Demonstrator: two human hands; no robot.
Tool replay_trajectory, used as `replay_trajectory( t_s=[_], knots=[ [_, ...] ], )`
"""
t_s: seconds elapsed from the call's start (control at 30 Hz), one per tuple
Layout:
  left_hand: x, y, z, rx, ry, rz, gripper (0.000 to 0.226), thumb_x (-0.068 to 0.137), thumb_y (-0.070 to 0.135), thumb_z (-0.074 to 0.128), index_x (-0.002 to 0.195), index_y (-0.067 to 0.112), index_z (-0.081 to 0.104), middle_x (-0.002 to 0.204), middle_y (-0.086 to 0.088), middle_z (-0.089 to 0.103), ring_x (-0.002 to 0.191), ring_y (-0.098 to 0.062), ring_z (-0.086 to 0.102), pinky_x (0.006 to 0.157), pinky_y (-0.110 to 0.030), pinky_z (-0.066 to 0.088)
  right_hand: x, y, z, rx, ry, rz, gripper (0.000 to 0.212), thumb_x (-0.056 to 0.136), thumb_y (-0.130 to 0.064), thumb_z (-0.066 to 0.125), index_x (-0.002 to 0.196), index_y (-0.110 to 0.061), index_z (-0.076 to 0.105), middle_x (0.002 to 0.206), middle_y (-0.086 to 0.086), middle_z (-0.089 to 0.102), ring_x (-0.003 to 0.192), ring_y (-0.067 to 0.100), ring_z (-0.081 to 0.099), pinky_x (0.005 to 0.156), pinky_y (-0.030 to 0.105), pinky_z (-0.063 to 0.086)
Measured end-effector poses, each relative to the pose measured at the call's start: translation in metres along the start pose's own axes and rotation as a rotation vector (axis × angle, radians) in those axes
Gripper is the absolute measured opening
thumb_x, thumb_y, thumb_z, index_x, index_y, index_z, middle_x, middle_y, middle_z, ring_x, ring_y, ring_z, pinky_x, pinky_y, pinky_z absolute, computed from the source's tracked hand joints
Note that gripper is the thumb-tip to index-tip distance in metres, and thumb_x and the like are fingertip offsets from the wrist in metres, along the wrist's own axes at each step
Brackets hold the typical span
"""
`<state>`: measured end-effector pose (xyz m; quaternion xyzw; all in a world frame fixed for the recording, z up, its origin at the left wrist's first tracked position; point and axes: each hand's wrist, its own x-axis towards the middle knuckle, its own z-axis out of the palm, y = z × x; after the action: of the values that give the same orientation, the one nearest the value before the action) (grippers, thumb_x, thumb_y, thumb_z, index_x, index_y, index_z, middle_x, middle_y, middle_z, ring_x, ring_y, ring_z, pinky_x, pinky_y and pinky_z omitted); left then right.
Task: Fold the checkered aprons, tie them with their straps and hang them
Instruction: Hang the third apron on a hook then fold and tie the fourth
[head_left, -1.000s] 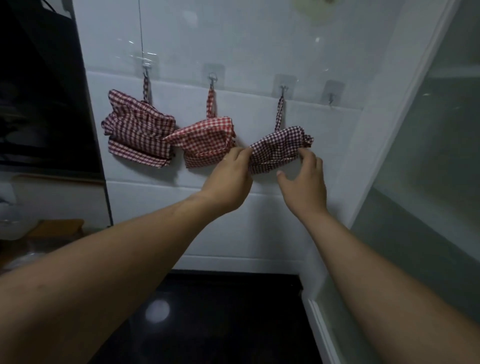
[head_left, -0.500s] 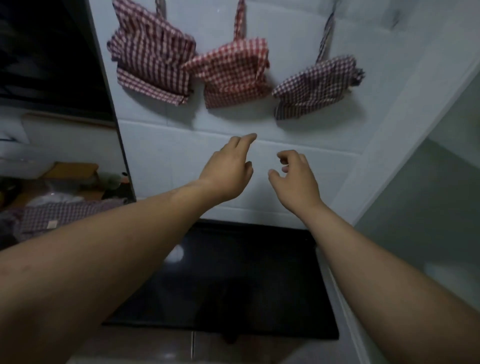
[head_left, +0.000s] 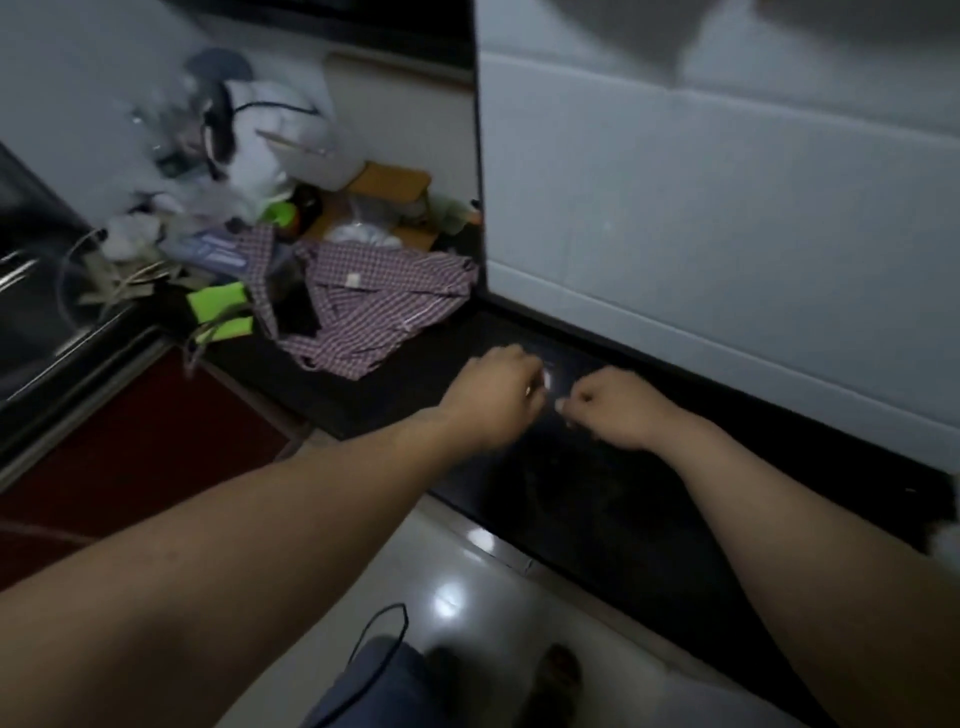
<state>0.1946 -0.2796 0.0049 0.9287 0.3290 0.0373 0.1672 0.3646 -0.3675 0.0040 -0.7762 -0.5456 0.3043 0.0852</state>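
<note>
count | grips: 2, one left grip, one right grip | bare forearms: 2 | checkered apron: 1 | table: 1 | bright green strips: 2 | wooden board: 1 | black cord: 1 | shoe tip: 1, blurred

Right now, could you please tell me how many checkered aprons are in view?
1: the checkered apron lies crumpled on the black counter, beside the clutter. Others may be hidden.

Nothing is legible; the small white tag on the checkered apron is too blurred.
</note>
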Motion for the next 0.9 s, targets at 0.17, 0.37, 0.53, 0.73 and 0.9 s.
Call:
replay_trajectory(
  t_s=[0.17,0.37,0.53,0.73,0.9],
  knots=[
    [-0.014,-0.091,0.007,0.03,-0.005,-0.074,0.024,0.099,0.042,0.054,0.097,0.021,0.066,0.106,-0.005,0.063,0.105,-0.03,0.06,0.086,-0.041,0.047,0.049,-0.006,0.02,-0.134,-0.2,-0.034,0.033,0.097,-0.044,0.064,0.075,-0.022,0.075,0.076,-0.007,0.075,0.075,0.007,0.07,0.081,0.028,0.057],
    [0.012,-0.21,-0.006,-0.18,0.038,-0.203,0.026,0.093,0.034,0.058,0.114,0.019,0.062,0.115,-0.007,0.062,0.109,-0.028,0.059,0.095,-0.042,0.051,0.136,-0.074,0.041,-0.195,-0.115,-0.088,0.014,0.096,-0.034,0.066,0.101,-0.023,0.073,0.107,0.0,0.075,0.103,0.02,0.068,0.092,0.032,0.052],
    [0.038,-0.32,-0.024,-0.241,0.055,-0.254,0.027,0.099,0.034,0.056,0.116,0.014,0.057,0.117,-0.013,0.055,0.105,-0.034,0.056,0.086,-0.042,0.05,0.234,-0.16,0.064,-0.303,-0.111,-0.101,0.028,0.103,-0.037,0.053,0.115,-0.021,0.072,0.125,0.007,0.069,0.115,0.031,0.064,0.098,0.042,0.051],
    [0.082,-0.411,-0.03,-0.363,-0.124,-0.286,0.067,0.097,0.058,0.035,0.155,0.026,0.045,0.156,-0.004,0.045,0.138,-0.029,0.045,0.115,-0.048,0.042,0.334,-0.226,0.063,-0.284,0.187,-0.089,0.04,0.102,-0.038,0.051,0.131,-0.015,0.065,0.133,0.012,0.064,0.118,0.034,0.063,0.099,0.044,0.052],
    [0.106,-0.437,-0.001,-0.497,-0.332,-0.301,0.066,0.104,0.057,0.043,0.162,0.027,0.03,0.165,-0.004,0.029,0.151,-0.027,0.027,0.128,-0.042,0.021,0.385,-0.224,0.075,-0.425,0.061,0.118,0.082,0.086,-0.07,0.055,0.154,-0.029,0.035,0.153,0.011,0.048,0.134,0.036,0.051,0.11,0.054,0.043]
  ],
)
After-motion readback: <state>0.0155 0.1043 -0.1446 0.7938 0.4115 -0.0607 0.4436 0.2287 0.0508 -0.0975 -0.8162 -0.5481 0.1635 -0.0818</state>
